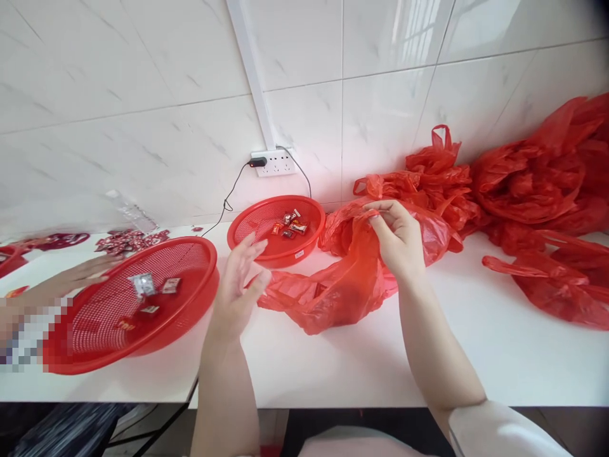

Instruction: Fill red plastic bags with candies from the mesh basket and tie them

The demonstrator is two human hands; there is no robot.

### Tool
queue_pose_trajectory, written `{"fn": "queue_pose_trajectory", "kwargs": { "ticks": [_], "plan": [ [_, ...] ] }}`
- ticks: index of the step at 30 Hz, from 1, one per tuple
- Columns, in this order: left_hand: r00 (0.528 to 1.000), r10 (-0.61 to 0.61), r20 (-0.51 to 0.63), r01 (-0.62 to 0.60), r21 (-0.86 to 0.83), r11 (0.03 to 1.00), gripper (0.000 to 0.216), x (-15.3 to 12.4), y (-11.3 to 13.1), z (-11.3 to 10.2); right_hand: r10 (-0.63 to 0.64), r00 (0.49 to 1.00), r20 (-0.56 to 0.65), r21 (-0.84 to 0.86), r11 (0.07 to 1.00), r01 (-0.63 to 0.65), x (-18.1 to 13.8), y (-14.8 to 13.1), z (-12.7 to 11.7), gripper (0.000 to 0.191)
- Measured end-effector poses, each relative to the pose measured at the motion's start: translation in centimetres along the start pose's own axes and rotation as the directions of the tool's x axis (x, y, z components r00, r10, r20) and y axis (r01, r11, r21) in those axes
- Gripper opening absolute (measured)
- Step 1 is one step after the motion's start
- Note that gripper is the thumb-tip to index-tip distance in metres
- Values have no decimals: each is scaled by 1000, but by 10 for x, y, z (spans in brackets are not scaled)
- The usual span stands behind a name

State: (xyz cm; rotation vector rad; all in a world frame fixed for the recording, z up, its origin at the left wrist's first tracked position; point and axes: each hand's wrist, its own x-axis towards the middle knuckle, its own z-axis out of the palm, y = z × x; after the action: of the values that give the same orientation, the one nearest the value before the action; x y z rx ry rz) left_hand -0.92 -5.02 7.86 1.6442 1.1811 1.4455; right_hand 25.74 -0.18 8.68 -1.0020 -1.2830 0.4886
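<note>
My right hand pinches the upper edge of a red plastic bag that lies crumpled on the white table. My left hand hovers open just left of the bag, fingers spread, holding nothing. Behind it sits a small red mesh basket with a few wrapped candies. A larger red mesh basket at the left holds a few wrapped candies.
Several more red plastic bags are heaped at the right against the tiled wall. A wall socket with a black plug and cable is behind the small basket. Another person's hand reaches over the large basket's left rim. Loose candies lie far left.
</note>
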Motion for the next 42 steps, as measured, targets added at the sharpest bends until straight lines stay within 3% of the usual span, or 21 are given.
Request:
{"fn": "queue_pose_trajectory", "kwargs": {
  "ticks": [2,4,8,10,12,15,18,20,23,25,27,29,32,35,37,39,42],
  "plan": [
    [991,-87,-105,99,113,989,77,-19,-19,0,26,999,19,-62,998,-25,0,1,-3,18],
    [968,-184,-173,200,85,976,81,-36,-39,1,41,999,35,-96,995,-38,1,3,-6,24],
    [942,-327,-74,331,46,942,86,-46,-66,12,16,997,81,-135,991,-5,2,5,-5,29],
    [947,-321,-23,321,12,947,87,-35,-71,21,31,991,127,-194,981,-6,3,6,-5,33],
    [945,-310,101,317,-64,946,83,-17,-72,31,103,980,173,-274,960,-52,4,6,-7,41],
    [906,-313,284,363,-144,921,61,12,-64,39,224,935,275,-333,935,-127,8,7,-14,38],
    [932,-184,312,263,-233,936,30,34,-44,42,229,891,393,-186,968,-166,12,7,-25,33],
    [921,-135,365,270,-350,897,26,44,-27,43,191,896,401,17,976,-215,14,7,-30,34],
    [856,-172,487,430,-489,759,28,57,-5,47,125,923,365,304,921,-245,15,6,-33,25],
    [783,-229,578,561,-499,661,25,64,3,52,90,933,350,382,895,-229,15,6,-32,20],
    [749,-249,614,613,-498,614,27,67,4,58,47,942,333,387,904,-181,13,4,-28,17],
    [783,-223,581,553,-485,677,42,64,1,66,-30,936,350,359,927,-105,8,1,-21,15],
    [859,-146,491,318,-286,904,71,54,-4,79,-165,864,475,323,946,3,0,-7,-9,11],
    [848,-117,516,157,-34,987,44,44,-5,88,-244,757,606,264,960,98,-5,-12,3,21],
    [848,-137,511,163,-6,987,29,43,-6,90,-252,760,599,162,968,193,-4,-11,7,29],
    [873,-198,445,242,-44,969,30,45,-9,89,-233,801,551,36,966,256,0,-6,7,32],
    [856,-361,371,438,-149,886,36,50,-16,86,-135,797,589,-15,984,177,5,4,4,33]
  ]
}}
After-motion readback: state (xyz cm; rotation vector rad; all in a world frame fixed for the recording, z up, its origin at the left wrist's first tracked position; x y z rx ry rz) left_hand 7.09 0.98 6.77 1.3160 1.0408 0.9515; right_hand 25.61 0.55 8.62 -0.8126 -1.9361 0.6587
